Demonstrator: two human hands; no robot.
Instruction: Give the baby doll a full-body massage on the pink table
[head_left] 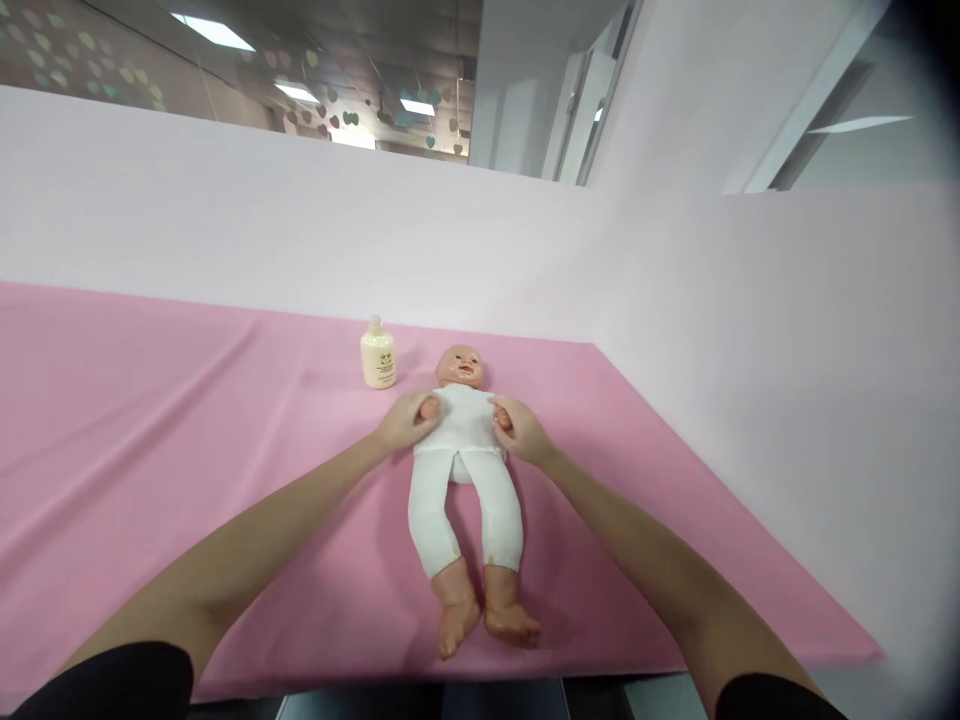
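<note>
A baby doll [466, 425] in a white top and white leggings lies on its back on the pink sheet, head away from me and bare feet toward me. My left hand [405, 420] is closed around the doll's hand on the left side of its chest. On the other side, my right hand [523, 430] is wrapped around the doll's other hand. Both of the doll's arms are bent in close to its body, and parts of its small fists show between my fingers.
A cream-coloured pump bottle [378, 358] stands left of the doll's head. The pink sheet [187, 420] covers the table, with creases on the left. White walls [337, 230] rise behind and to the right, with glass panes above. The table's near edge runs below the doll's feet.
</note>
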